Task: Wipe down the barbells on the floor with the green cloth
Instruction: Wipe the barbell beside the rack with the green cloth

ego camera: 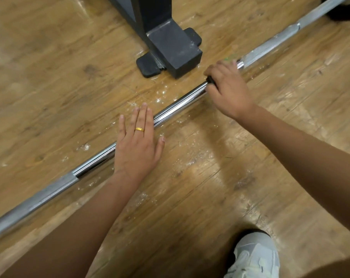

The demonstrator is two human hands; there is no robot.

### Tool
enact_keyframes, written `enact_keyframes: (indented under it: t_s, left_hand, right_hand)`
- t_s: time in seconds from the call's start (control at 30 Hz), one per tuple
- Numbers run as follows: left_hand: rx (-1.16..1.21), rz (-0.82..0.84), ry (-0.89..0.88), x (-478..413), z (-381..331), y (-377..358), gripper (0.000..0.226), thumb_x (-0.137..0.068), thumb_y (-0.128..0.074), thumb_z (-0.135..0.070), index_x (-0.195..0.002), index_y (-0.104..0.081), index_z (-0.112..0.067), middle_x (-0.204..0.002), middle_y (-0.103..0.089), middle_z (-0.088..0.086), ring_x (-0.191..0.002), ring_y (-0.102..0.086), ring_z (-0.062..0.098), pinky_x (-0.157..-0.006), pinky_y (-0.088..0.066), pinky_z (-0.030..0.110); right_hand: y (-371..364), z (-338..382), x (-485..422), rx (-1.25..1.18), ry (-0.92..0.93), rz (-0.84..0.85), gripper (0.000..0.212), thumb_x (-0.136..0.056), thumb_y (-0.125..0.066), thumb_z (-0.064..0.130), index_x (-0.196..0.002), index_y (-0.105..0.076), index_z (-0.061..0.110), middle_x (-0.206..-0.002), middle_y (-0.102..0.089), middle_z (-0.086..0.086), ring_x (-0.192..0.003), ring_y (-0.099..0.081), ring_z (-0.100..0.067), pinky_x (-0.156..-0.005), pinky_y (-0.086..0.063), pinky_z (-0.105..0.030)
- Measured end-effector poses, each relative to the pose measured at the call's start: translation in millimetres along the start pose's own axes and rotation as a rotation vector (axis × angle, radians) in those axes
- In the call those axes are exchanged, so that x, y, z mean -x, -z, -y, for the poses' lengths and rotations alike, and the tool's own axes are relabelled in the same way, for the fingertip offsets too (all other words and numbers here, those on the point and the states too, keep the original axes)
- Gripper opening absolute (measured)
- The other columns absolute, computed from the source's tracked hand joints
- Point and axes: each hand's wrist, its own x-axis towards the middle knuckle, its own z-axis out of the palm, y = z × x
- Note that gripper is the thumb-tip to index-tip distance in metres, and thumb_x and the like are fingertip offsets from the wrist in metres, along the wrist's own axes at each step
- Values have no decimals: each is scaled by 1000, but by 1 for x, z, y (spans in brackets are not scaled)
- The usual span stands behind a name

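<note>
Left hand (pixel 138 145), fingers straight, rests on the chrome barbell (pixel 178 103); right hand (pixel 228 91) grips green cloth (pixel 229 57) round it.

I wear a plain gold ring (pixel 139 129), a smooth narrow band, on one of the middle fingers of my left hand (pixel 138 145). The nails I can see on that hand are short and plain. My right hand (pixel 228 91) and both forearms are bare down to the lower edge of the view. On one foot I have a pale grey-white sneaker (pixel 254 255) with white laces, a soft-looking upper, a thin dark mark along its side and a dark opening at the ankle.
</note>
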Motion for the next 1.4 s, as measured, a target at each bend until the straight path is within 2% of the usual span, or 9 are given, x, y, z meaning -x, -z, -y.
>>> enact_keyframes:
  t_s: [0.17, 0.23, 0.37, 0.5, 0.6, 0.83, 1.1, 1.27, 1.4]
  left_hand:
    - [45, 9, -14, -7, 12, -1, 73, -103, -38, -49, -158, -22, -3, -164, -26, 15, -153, -23, 28, -125, -16, 51]
    - [50, 16, -21, -9, 17, -1, 71, -104, -37, -46, -157, -22, -3, -164, -27, 15, -153, -24, 30, -125, -17, 51]
    - [121, -6, 13, -17, 22, 3, 69, -102, -36, -44, -156, -28, -2, -163, -30, 15, -153, -23, 30, -124, -14, 51]
    - [278, -71, 80, -17, 21, 7, 63, -102, -42, -33, -155, -30, -2, -163, -28, 15, -154, -18, 26, -126, -3, 49]
    - [136, -22, 108, -11, 9, 6, 68, -100, -34, -36, -158, -21, -2, -166, -19, 15, -156, -10, 26, -125, 1, 51]
    - [-15, -29, 235, -19, -8, -8, 84, -99, -34, -54, -159, -12, 1, -168, -9, 19, -156, -5, 33, -125, 0, 52]
    - [-11, -63, 208, -30, 6, -15, 84, -98, -41, -52, -158, -16, 0, -167, -16, 17, -155, -10, 32, -126, -7, 51]
    - [30, -57, 236, -44, 17, -13, 79, -98, -42, -49, -158, -20, -2, -165, -21, 16, -155, -10, 32, -125, -3, 52]
    - [47, -68, 249, -55, 26, -13, 78, -99, -40, -50, -157, -24, -1, -165, -24, 16, -155, -12, 32, -125, -5, 52]
  right_hand:
    - [-6, 11, -2, -10, 254, 125, 43, -95, -40, 20, -134, -53, 5, -132, -56, -11, -131, -43, -27, -123, -13, -39]
    - [0, -4, -9, 4, 167, 71, 44, -96, -39, 18, -135, -52, 4, -134, -56, -15, -131, -42, -30, -120, -23, -47]
    - [0, -10, -16, -8, -50, -32, 45, -101, -38, 16, -144, -45, 3, -148, -47, -14, -146, -27, -30, -122, -16, -51]
    - [-20, 21, -7, -2, 87, -6, 47, -103, -37, 20, -148, -42, 5, -154, -42, -10, -150, -21, -27, -125, -9, -49]
    - [-23, 18, -6, 53, 203, 6, 48, -105, -37, 22, -151, -38, 7, -156, -38, -9, -151, -19, -25, -126, -9, -46]
    - [-25, 1, -22, -74, -15, -142, 48, -103, -34, 23, -145, -45, 3, -152, -44, -13, -150, -21, -30, -124, -13, -51]
    - [-43, 29, -24, 37, 322, -68, 48, -100, -41, 21, -146, -44, 7, -148, -47, -10, -145, -31, -28, -125, -15, -45]
    - [-23, -15, -51, -17, 64, -121, 49, -99, -40, 17, -147, -44, 5, -152, -44, -11, -149, -25, -28, -124, -15, -49]
    - [-23, 1, -63, -20, 36, -84, 48, -101, -38, 19, -147, -44, 5, -153, -43, -10, -150, -22, -28, -125, -9, -47]
